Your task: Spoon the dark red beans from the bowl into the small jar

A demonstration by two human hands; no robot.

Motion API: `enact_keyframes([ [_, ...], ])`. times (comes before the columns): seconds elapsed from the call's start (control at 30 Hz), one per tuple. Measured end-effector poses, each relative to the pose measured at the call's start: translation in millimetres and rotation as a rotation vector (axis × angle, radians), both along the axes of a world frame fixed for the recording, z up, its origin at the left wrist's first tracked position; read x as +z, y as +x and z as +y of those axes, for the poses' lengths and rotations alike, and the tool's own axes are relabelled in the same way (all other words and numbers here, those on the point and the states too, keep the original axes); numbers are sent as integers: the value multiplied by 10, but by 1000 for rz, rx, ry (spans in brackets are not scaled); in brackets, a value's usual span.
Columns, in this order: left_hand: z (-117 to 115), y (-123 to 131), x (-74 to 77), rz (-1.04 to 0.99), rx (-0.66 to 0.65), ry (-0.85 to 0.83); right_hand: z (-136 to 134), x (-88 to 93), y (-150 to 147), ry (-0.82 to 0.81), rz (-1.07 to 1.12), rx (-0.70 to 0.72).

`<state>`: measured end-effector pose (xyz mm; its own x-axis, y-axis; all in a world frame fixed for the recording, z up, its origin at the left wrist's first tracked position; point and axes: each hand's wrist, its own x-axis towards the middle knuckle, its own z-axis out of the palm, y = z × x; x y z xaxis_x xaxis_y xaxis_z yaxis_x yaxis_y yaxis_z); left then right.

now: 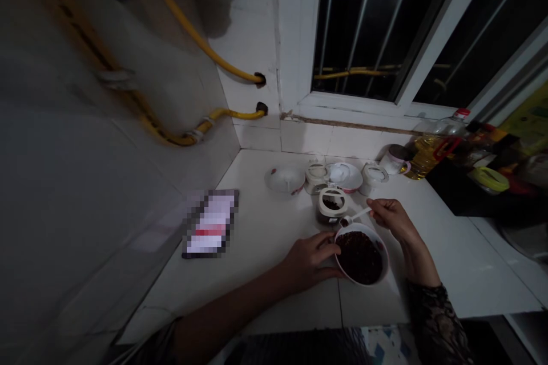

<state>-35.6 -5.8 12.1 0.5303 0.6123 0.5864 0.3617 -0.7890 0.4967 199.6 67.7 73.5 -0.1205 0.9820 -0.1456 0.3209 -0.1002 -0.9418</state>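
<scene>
My left hand (311,259) grips the rim of a white bowl (386,251) from its left side, with the bowl tilted a little. Dark reddish-brown food (359,256) that looks like chili fills much of it. In my right hand (391,217) a small white spoon (359,214) is pinched by its handle. Its scoop, with something dark in it, hangs between the bowl's far rim and a seasoning jar (329,215). That jar's lid stands open and dark contents show inside.
Behind stand a clear dish (285,179), two more seasoning jars (317,175) (373,177), a white plate (353,178) and a mug (394,159). An oil bottle (428,151) and other bottles crowd the right. A blurred-out phone (210,223) lies at left. Yellow pipes (171,140) run along the wall.
</scene>
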Motion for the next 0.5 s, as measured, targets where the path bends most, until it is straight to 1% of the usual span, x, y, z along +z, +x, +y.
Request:
enact_keyframes([
  [0.07,2,3,-8,-1,1,9,21,30,-62,108,7,-118],
  [0.13,3,4,-18,-4,3,8,19,53,-136,301,-68,-227],
  [0.17,3,4,-21,-4,3,3,9,56,-173,416,-140,-255],
  [0.2,3,4,-24,-3,3,-3,-6,53,-209,529,-230,-253],
  [0.23,3,3,-25,0,2,-9,-24,44,-241,634,-329,-219],
  [0.33,4,1,-26,9,-2,-20,-83,8,-307,853,-600,-22],
  [0.4,9,0,-29,16,5,-21,-115,10,-310,934,-665,52],
  [0.47,16,-3,-34,26,8,-22,-138,47,-269,947,-619,18],
  [0.5,21,-6,-37,34,5,-25,-147,76,-231,916,-569,-22],
])
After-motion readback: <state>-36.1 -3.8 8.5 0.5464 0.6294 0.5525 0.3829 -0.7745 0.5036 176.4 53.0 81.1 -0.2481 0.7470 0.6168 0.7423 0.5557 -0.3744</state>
